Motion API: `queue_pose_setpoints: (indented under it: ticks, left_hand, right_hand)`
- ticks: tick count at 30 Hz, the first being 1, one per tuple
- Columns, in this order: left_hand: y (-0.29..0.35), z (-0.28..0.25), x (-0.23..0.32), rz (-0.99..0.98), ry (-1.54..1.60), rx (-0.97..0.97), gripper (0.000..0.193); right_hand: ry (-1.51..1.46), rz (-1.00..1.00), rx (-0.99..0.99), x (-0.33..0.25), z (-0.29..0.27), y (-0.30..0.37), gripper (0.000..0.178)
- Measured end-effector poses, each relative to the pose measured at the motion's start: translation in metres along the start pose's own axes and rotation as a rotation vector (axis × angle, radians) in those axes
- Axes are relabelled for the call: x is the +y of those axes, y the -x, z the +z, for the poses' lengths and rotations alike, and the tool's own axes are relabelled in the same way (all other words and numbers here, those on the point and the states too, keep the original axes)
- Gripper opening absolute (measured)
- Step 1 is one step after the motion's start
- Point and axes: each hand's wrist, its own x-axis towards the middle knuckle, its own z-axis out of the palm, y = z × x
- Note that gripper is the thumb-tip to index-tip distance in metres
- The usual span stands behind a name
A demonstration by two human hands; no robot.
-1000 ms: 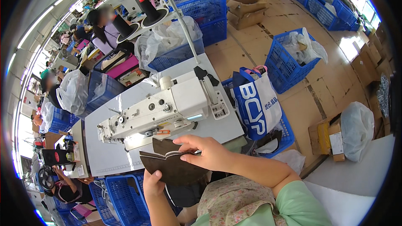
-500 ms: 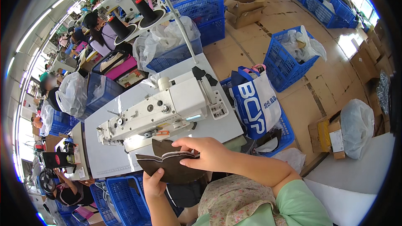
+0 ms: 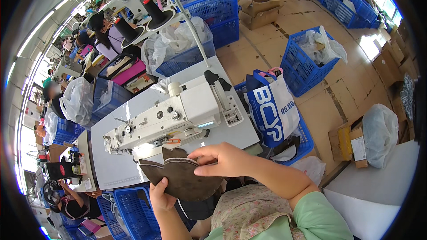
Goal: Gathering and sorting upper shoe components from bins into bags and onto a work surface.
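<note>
A dark brown sewn fabric piece [image 3: 190,181] is held up in front of the sewing machine [image 3: 171,115], over my lap. It has a rounded lower edge, a pointed far edge and a pale line along its upper seam. My left hand [image 3: 161,195] pinches its left lower side, thumb on the face toward me. With fingers bent at the upper right edge, my right hand [image 3: 215,161] has hold of the same piece. Part of the layer behind it is hidden.
The machine stands on a white table [image 3: 113,162]. Blue crates [image 3: 138,213] sit below left. To the right are a blue-and-white bag [image 3: 271,111] in a crate and another crate [image 3: 307,69] with plastic bags. Behind are black thread cones [image 3: 158,15]. Other people work at far left.
The brown fabric piece has tilted so that more of its broad face shows, and its edges have opened out flatter. Both hands have shifted slightly with it, keeping their hold.
</note>
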Motion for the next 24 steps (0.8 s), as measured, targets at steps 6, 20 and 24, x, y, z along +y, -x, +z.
queue_pose_setpoints:
  ticks: [6, 20, 24]
  left_hand:
    - [0.003, 0.004, 0.004, -0.04, 0.044, 0.018, 0.046]
    - [0.004, 0.012, 0.006, -0.034, -0.052, 0.133, 0.044]
    - [0.006, 0.009, 0.006, 0.0, -0.026, 0.157, 0.044]
  right_hand:
    - [-0.423, 0.151, -0.093, 0.003, -0.009, -0.004, 0.047]
    - [-0.455, 0.164, -0.085, 0.012, -0.011, -0.008, 0.048]
    - [-0.606, 0.008, 0.044, 0.021, 0.002, 0.001, 0.05]
